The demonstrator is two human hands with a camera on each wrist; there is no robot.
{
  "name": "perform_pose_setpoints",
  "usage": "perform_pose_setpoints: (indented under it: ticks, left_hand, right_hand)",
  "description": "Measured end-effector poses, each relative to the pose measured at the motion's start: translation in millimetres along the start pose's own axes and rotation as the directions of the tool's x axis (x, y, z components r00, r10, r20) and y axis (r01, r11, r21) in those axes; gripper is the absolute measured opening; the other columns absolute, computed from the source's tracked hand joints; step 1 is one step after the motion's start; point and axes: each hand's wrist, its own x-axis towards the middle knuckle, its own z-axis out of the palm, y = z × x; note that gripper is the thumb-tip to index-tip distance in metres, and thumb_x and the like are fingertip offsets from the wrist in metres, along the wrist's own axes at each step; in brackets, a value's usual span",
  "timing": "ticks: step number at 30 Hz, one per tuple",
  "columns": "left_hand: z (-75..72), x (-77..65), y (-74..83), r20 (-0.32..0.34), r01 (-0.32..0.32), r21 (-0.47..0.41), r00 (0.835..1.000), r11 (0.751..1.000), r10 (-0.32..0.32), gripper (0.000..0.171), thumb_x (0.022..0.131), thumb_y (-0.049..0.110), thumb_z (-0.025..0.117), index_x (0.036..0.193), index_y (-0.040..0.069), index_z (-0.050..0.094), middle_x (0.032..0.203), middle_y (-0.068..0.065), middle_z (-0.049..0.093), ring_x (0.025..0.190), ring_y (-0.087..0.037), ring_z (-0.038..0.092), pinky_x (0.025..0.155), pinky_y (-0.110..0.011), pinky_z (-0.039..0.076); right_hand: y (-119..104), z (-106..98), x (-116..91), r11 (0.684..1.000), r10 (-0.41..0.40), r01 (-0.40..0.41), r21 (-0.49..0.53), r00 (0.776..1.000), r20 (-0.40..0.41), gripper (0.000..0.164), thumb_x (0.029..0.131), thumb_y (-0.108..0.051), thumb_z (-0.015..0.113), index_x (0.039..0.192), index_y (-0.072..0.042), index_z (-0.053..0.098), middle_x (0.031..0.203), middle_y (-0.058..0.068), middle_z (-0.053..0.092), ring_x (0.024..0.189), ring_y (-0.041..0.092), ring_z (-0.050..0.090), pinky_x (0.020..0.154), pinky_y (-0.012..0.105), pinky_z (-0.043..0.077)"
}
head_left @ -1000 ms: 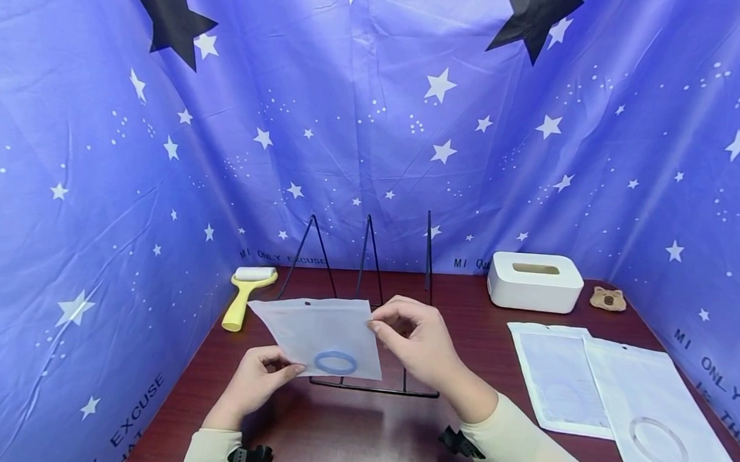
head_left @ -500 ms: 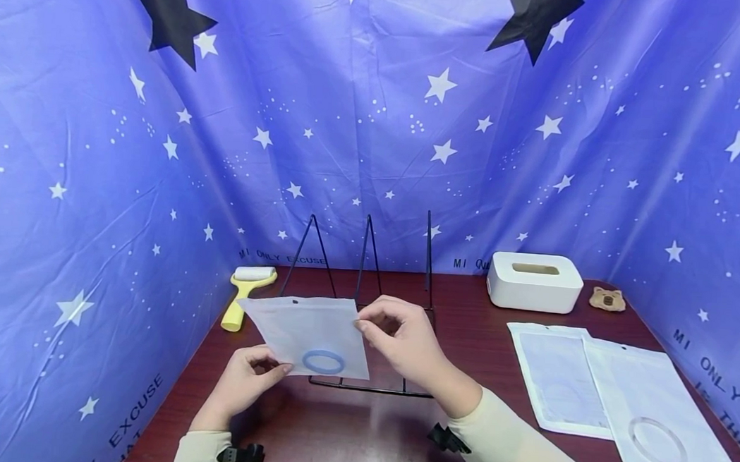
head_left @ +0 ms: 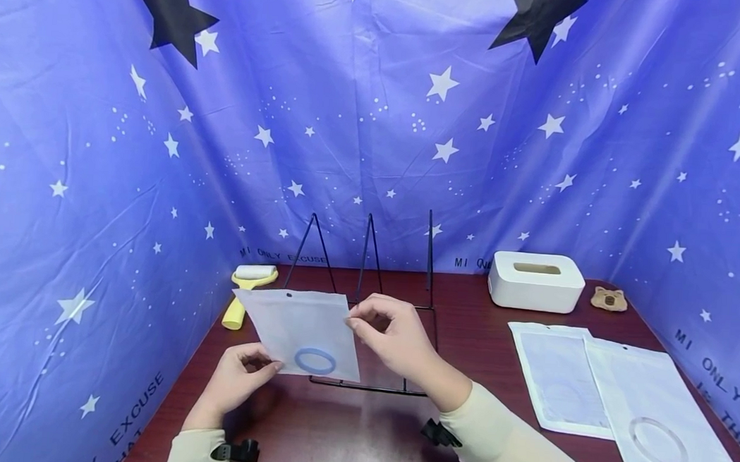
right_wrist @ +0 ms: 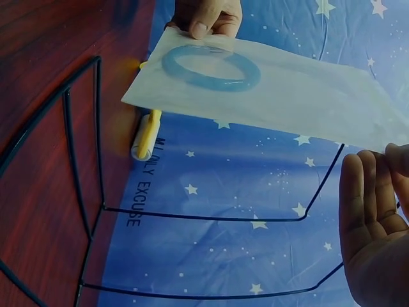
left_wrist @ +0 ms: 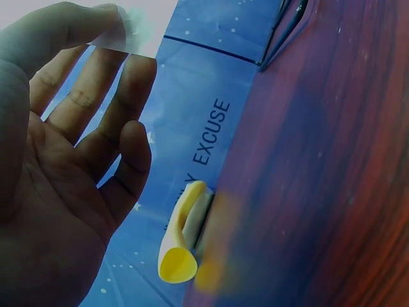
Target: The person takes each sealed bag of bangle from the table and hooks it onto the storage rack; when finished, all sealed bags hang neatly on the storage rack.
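A translucent white pouch (head_left: 300,326) with a small hang hole is held up in front of the black wire rack (head_left: 369,252). Inside it, near the bottom edge, lies a blue ring-shaped bangle (head_left: 315,350). My left hand (head_left: 233,382) pinches the pouch's lower left corner between thumb and fingers. With thumb and fingertips, my right hand (head_left: 395,338) pinches its right edge near the top. The right wrist view shows the bangle (right_wrist: 211,69) through the pouch (right_wrist: 300,89). The pouch covers part of the rack in the head view.
Two more white pouches lie overlapping at the right; the upper pouch (head_left: 671,398) contains a pale ring. A white tissue box (head_left: 535,287) and a small brown bear-shaped piece (head_left: 609,299) stand behind them. A yellow-handled lint roller (head_left: 235,313) lies at the left. Starry cloth surrounds the table (head_left: 345,434).
Both hands have shifted left together, carrying the pouch with them. The pouch's top edge has risen slightly, and both hands have kept their grip.
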Motion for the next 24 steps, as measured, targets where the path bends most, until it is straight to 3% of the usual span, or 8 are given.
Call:
perform_pose_setpoints:
  ticks: [5,11,20,24]
  left_hand:
    - [-3.1,-0.7,-0.1,-0.002,0.012,0.017,1.000,1.000,-0.012,0.012,0.087,0.005,0.085,0.092,0.015,0.080,0.084,-0.001,0.077,0.069,-0.013,0.067,0.059,-0.032,0.055]
    - [-7.1,0.1,-2.4,0.006,0.008,0.034,1.000,0.999,-0.008,0.010,0.090,0.007,0.083,0.092,0.016,0.079,0.084,0.000,0.076,0.069,-0.012,0.066,0.060,-0.031,0.054]
    - [-12.2,-1.8,-5.8,0.004,0.006,0.066,1.000,0.998,-0.007,0.011,0.091,0.009,0.082,0.088,0.019,0.077,0.080,0.002,0.074,0.068,-0.011,0.063,0.061,-0.031,0.053]
    - [-13.8,-2.7,-6.9,-0.003,0.000,0.065,1.000,0.998,0.000,0.012,0.092,0.010,0.082,0.086,0.019,0.076,0.076,0.001,0.071,0.065,-0.010,0.059,0.058,-0.029,0.050]
  right_hand:
    - [17,5,3,1.000,0.020,-0.020,-0.011,1.000,0.012,0.011,0.093,-0.003,0.079,0.093,-0.014,0.079,0.086,-0.003,0.070,0.061,0.016,0.059,0.056,0.032,0.051]
    - [21,9,5,1.000,0.015,-0.015,0.001,1.000,0.024,0.011,0.094,-0.009,0.079,0.094,-0.020,0.079,0.082,-0.006,0.068,0.061,0.013,0.061,0.056,0.031,0.053]
    - [23,14,7,0.999,0.031,-0.031,0.010,0.999,0.034,0.011,0.095,-0.008,0.078,0.095,-0.019,0.078,0.078,-0.006,0.068,0.061,0.010,0.060,0.056,0.026,0.052]
    - [24,17,7,0.998,0.049,-0.051,0.043,0.998,0.043,0.003,0.096,-0.010,0.077,0.097,-0.012,0.078,0.076,0.000,0.070,0.062,0.014,0.064,0.057,0.027,0.054]
